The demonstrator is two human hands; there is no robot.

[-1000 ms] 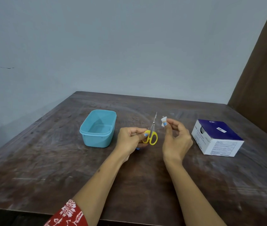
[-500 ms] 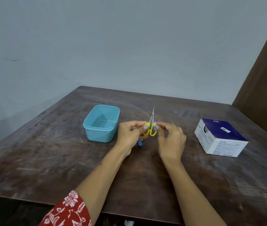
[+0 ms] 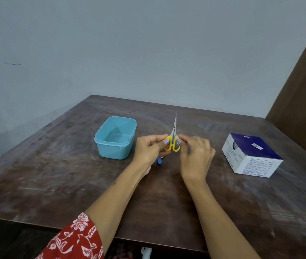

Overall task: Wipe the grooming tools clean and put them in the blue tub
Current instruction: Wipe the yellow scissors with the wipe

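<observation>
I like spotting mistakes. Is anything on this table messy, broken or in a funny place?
Nothing is spilled or broken. The one oddity: a small blue thing lies half hidden under the left hand, which holds the yellow scissors. The blue tub stands upright.

Over the bench (image 3: 73,174), the left hand (image 3: 149,150) pinches yellow-handled scissors (image 3: 172,141), blades pointing away. The right hand (image 3: 195,154) pinches a white wipe (image 3: 178,137) against a handle. Blue tub (image 3: 115,138) left, box (image 3: 251,156) right.

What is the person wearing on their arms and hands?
Both hands are bare, no gloves. The left hand has light blue painted nails. The left arm shows a red sleeve with a white floral print near the elbow; the right hand and forearm are uncovered.
</observation>
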